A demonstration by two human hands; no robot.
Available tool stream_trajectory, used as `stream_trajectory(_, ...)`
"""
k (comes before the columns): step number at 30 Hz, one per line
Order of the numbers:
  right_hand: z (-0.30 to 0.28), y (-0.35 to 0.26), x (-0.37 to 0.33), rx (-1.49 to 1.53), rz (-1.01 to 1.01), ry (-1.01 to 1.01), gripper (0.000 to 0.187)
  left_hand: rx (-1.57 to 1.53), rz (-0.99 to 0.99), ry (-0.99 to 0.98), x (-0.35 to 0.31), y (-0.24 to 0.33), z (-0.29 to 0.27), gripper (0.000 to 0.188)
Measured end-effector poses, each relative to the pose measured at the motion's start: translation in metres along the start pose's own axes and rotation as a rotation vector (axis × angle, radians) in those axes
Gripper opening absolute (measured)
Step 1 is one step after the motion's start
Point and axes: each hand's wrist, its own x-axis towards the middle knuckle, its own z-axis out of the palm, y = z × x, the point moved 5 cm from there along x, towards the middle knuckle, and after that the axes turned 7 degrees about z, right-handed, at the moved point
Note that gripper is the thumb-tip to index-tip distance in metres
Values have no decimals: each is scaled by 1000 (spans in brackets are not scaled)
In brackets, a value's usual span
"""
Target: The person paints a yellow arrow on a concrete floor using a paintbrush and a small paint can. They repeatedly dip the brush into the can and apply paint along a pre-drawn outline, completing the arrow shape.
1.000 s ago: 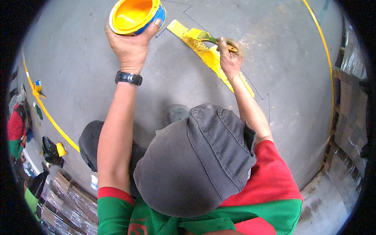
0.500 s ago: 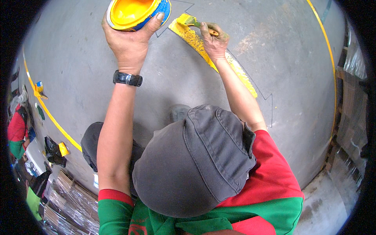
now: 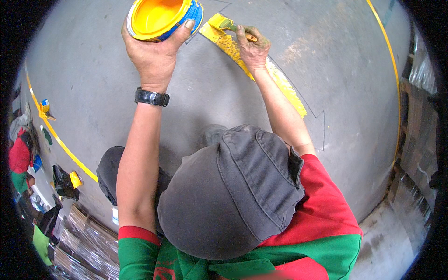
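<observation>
My left hand (image 3: 153, 58) grips a paint can (image 3: 189, 18) with a blue outside, tilted so that the yellow paint inside shows. In my right hand (image 3: 254, 50) is a paintbrush (image 3: 227, 24), its wooden handle between thumb and fingers and its bristles coated in yellow. The bristles touch the far end of a curved yellow painted band (image 3: 238, 58) on the grey floor (image 3: 205, 88). Speckled grey shows through parts of the band. A dark drawn outline with arrow-like points (image 3: 323, 123) runs along the band and past its near end.
Yellow lines (image 3: 70, 148) border the floor at left and right. Another paint can (image 3: 45, 106), a black plastic bag (image 3: 64, 182) and a small yellow container (image 3: 75, 179) stand at the left. Another person (image 3: 19, 158) is at the far left. Wrapped stacks (image 3: 420, 126) line the right side.
My right hand and the brush have shifted slightly left and away from me along the band's far end. The paint can is tipped a little differently in my left hand.
</observation>
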Motion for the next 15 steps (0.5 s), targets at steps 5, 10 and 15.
stream_trajectory(5,-4,-1,-2,-14,13,2,20,-62,-20,-1,-2,0,2,67)
stream_trajectory(10,-9,-2,-4,-45,13,-4,23,-58,-6,2,-3,0,1,66)
stream_trajectory(15,-16,-4,-8,-51,49,-22,25,-110,57,-1,-4,2,4,65)
